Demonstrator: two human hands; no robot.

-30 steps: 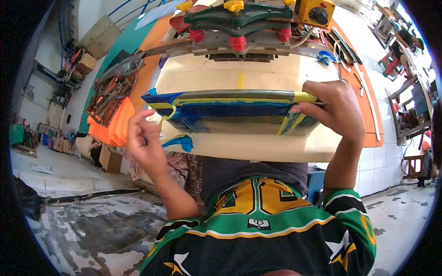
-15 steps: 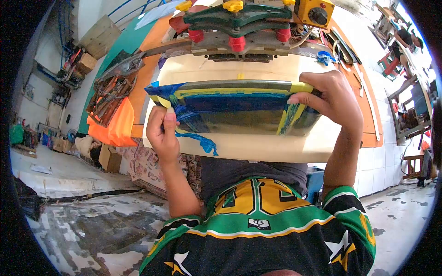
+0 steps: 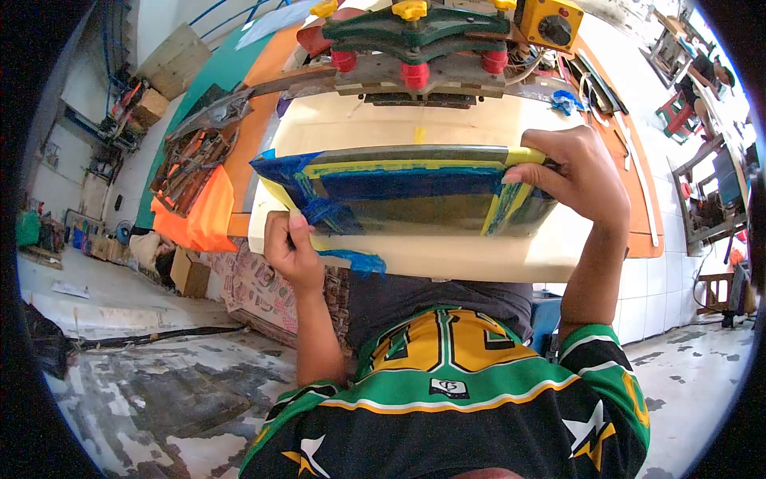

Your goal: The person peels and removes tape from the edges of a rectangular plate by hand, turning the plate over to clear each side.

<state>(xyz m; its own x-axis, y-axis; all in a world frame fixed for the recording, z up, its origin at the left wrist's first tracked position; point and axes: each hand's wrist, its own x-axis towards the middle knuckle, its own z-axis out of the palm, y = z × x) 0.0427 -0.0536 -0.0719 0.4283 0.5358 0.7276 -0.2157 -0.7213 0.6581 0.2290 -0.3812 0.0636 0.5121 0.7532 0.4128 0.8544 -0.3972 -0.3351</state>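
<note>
A flat framed screen, edged with yellow tape and smeared with dark blue, stands tilted above a cream board. My right hand grips its right end, thumb on the near face and fingers over the top edge. At the lower left corner my left hand is closed, thumb and fingers pinching yellow tape that runs down from the screen's left end. Blue-stained tape dangles just right of my left hand.
Behind the board stands a green clamp with red and yellow knobs, beside a yellow control box. Tools and orange cloth lie at left. Crumpled blue tape is at right. Another person sits at far right.
My left hand has come in from the left, closed on the yellow tape and drawn it down and slightly right. The screen's tilt has changed, and the blue-stained tape has shifted right.
</note>
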